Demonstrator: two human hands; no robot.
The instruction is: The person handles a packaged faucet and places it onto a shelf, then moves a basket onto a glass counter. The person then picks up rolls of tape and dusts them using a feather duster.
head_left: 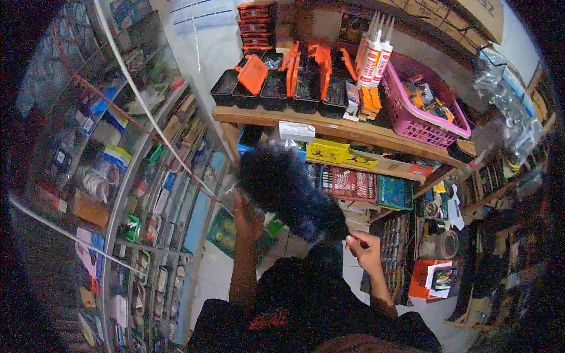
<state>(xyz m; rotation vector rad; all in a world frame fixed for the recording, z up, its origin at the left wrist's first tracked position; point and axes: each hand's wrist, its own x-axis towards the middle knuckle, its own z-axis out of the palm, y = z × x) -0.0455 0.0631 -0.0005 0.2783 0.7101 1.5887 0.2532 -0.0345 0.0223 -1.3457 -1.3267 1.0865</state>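
One fluffy duster [288, 197] slants toward four o'clock, its end pinched by the right hand [366, 248], seemingly for control; left hand [249, 216], at eight, too dim to tell.

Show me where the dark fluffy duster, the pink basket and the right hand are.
Dark fluffy duster [294, 194]: head view, middle of its fluffy body.
Pink basket [422, 130]: head view, its perforated front wall.
Right hand [366, 250]: head view, middle of the hand.
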